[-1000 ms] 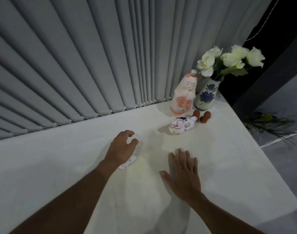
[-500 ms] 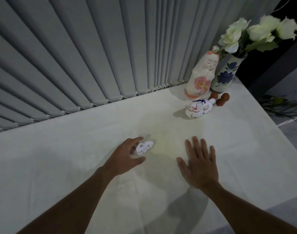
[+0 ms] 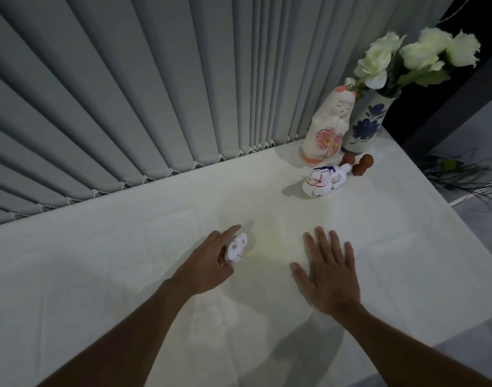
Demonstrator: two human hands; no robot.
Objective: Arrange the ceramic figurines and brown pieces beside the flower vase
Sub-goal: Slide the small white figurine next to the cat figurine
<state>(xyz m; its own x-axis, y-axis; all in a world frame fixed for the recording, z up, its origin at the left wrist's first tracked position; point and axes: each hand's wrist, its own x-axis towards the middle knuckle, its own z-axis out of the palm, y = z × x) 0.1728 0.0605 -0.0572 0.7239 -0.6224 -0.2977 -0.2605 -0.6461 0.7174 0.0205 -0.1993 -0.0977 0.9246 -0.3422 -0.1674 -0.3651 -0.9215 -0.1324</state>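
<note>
Head camera, looking down, close over table [image 3: 127,275]

left hand [image 3: 208,263], right hand [image 3: 327,277], bare forearms, no sleeves

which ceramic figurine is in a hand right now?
The small speckled white figurine, gripped by the left hand. The tall doll figurine and painted white figurine sit untouched near the vase.
</note>
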